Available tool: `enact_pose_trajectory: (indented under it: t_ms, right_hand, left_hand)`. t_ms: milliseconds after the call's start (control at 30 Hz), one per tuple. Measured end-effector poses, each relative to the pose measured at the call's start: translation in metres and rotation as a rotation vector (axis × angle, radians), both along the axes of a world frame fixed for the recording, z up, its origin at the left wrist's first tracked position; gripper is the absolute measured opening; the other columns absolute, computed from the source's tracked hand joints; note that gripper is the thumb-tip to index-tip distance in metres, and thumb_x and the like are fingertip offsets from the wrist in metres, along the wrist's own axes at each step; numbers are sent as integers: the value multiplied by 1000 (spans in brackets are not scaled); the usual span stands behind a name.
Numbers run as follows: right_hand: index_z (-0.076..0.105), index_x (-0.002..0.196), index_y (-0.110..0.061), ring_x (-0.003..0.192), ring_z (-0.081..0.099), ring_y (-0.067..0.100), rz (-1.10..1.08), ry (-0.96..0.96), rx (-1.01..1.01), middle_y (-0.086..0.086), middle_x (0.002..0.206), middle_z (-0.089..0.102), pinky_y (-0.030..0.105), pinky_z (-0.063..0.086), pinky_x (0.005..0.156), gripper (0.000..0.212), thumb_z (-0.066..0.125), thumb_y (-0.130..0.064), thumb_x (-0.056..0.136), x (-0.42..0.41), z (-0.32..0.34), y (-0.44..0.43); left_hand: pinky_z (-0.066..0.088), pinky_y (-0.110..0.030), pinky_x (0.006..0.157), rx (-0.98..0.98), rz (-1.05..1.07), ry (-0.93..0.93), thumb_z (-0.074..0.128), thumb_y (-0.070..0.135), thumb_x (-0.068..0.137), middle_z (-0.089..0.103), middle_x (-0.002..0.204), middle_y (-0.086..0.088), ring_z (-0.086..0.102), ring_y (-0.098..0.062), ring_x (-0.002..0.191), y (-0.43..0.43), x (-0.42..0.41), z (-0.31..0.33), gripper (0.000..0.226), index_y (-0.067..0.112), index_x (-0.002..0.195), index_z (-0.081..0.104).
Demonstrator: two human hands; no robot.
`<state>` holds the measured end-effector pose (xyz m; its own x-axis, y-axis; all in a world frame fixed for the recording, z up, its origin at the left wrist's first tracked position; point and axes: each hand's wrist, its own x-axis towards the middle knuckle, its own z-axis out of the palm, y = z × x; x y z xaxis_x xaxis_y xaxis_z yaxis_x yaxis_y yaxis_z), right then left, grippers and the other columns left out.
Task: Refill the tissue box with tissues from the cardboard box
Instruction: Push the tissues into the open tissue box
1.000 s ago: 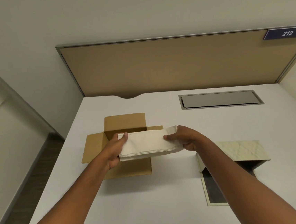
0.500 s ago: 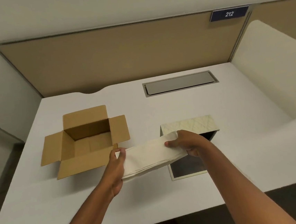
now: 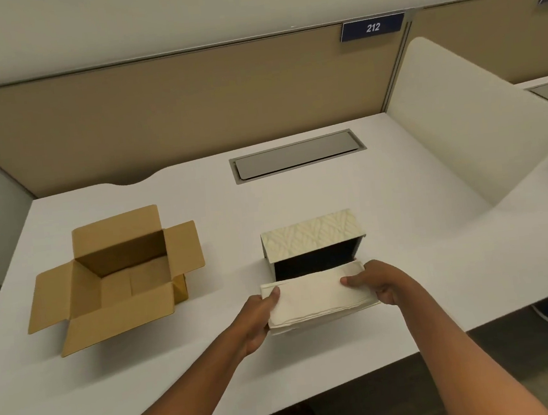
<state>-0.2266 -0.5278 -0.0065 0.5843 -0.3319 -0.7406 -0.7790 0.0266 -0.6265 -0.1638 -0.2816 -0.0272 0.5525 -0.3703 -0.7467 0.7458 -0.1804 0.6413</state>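
Note:
A stack of white tissues (image 3: 315,298) is held level just in front of the tissue box (image 3: 309,235), which lies on its side with its dark open bottom facing me. My left hand (image 3: 258,319) grips the stack's left end and my right hand (image 3: 382,284) grips its right end. The stack's far edge sits at the lower lip of the box opening. The brown cardboard box (image 3: 119,279) stands open at the left of the desk, its inside showing only bare cardboard.
The white desk (image 3: 298,198) has a grey cable hatch (image 3: 297,155) at the back and a tan partition behind. A cream divider panel (image 3: 469,128) rises at the right. The desk's front edge runs close below my hands.
Both hands carried the tissue stack rightwards, from above the cardboard box to the front of the tissue box opening. The camera view swung right with them.

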Motion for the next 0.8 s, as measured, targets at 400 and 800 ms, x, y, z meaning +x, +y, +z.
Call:
enact_pose_trajectory:
  t_ms: [400, 800]
  right_hand:
    - [51, 126, 7, 112, 59, 37, -35, 19, -63, 22, 125, 59, 48, 49, 100, 61, 80, -17, 77, 7, -28, -37]
    - [38, 137, 1, 124, 48, 34, 35, 116, -96, 18, 139, 48, 45, 43, 107, 73, 76, -25, 81, 34, -62, -51]
  left_hand:
    - [39, -40, 112, 143, -82, -45, 62, 4, 90, 52, 140, -14, 52, -29, 126, -56, 17, -44, 53, 1, 138, 41]
    - [36, -42, 113, 283, -95, -16, 63, 13, 90, 46, 144, -12, 45, -28, 131, -75, 30, -70, 61, 5, 143, 33]
